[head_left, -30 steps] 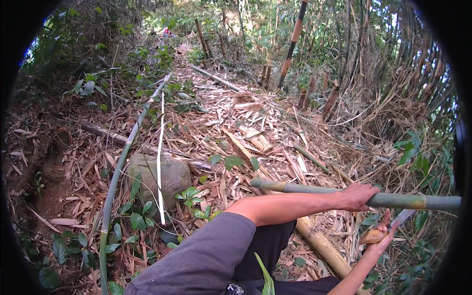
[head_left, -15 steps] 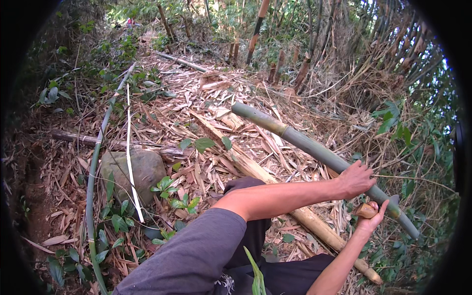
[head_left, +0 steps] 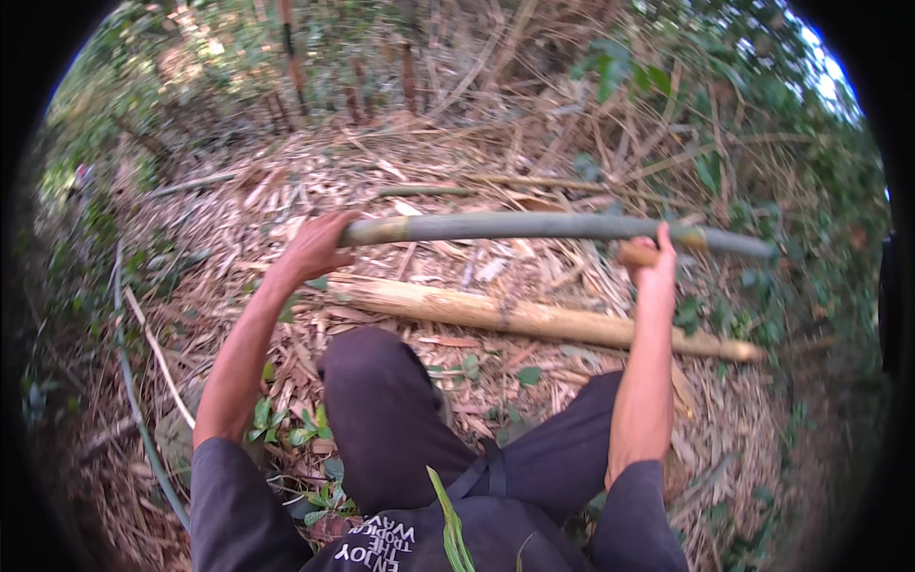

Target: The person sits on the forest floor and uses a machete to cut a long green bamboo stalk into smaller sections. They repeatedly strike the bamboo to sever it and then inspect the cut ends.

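A green bamboo pole (head_left: 515,227) lies crosswise in front of me, raised off the ground and nearly level. At its left end is my left hand (head_left: 319,250), its fingers closed about the cut end. My right hand (head_left: 654,272) is under the pole towards its right end, thumb up against it. That same hand also grips a brown wooden handle (head_left: 639,253); the rest of this tool is hidden or blurred. Below the pole, a thick yellowish bamboo log (head_left: 534,316) rests on the ground beyond my knees.
Dry bamboo chips and leaf litter (head_left: 457,262) cover the ground. A long thin green pole (head_left: 133,391) and a pale strip (head_left: 162,357) lie at the left, near a partly hidden rock (head_left: 179,440). Cut stems (head_left: 408,81) and brush stand behind; green leaves (head_left: 624,71) hang at upper right.
The view has turned to the right. My left hand has gone from the pole's lower right part to its left end, and the pole has swung from slanting to nearly level.
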`<state>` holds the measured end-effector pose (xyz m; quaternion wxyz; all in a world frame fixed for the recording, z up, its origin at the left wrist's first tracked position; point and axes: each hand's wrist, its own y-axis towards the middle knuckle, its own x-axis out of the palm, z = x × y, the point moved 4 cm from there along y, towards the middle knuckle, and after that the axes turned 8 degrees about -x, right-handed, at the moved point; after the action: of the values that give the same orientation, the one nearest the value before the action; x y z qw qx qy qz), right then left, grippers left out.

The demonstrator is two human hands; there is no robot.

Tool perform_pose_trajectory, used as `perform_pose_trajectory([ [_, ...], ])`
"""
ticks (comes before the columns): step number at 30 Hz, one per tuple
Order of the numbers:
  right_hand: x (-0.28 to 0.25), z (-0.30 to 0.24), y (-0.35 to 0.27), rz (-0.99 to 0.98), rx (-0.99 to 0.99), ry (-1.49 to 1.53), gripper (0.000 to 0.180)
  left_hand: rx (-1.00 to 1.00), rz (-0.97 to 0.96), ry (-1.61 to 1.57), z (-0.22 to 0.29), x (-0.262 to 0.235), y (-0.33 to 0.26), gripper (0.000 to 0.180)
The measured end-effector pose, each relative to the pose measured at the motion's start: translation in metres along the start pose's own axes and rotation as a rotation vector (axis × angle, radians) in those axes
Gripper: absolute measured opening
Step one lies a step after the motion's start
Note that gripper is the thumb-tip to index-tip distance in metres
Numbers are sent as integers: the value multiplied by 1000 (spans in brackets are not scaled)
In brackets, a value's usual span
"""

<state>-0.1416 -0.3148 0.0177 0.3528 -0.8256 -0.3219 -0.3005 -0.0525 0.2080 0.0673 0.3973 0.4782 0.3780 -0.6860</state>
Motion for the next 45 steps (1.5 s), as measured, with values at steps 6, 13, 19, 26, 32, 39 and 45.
perform_pose_trajectory([
  [6,6,-32,16,80,-79,-37,28,-45,-91,-88,19,69,-11,37],
  [13,-62,-126,-6,154,-179,-153,25,-94,-507,-335,101,54,-19,31],
  [19,-141,-99,-92,287,-194,-748,9,-297,-989,-451,157,100,-14,31],
  [26,-201,-11,-173,30,-667,-1744,27,-283,-1135,-809,204,119,-23,22],
  [32,-163,27,-189,-372,-689,-1926,23,-449,-1179,-1241,238,87,-49,37],
  [39,-120,26,-197,-678,-782,-1854,18,-448,-1058,-1445,261,86,-78,45],
  [45,-176,20,-179,-302,-490,-1957,17,-478,-1080,-1541,271,107,-93,32],
])
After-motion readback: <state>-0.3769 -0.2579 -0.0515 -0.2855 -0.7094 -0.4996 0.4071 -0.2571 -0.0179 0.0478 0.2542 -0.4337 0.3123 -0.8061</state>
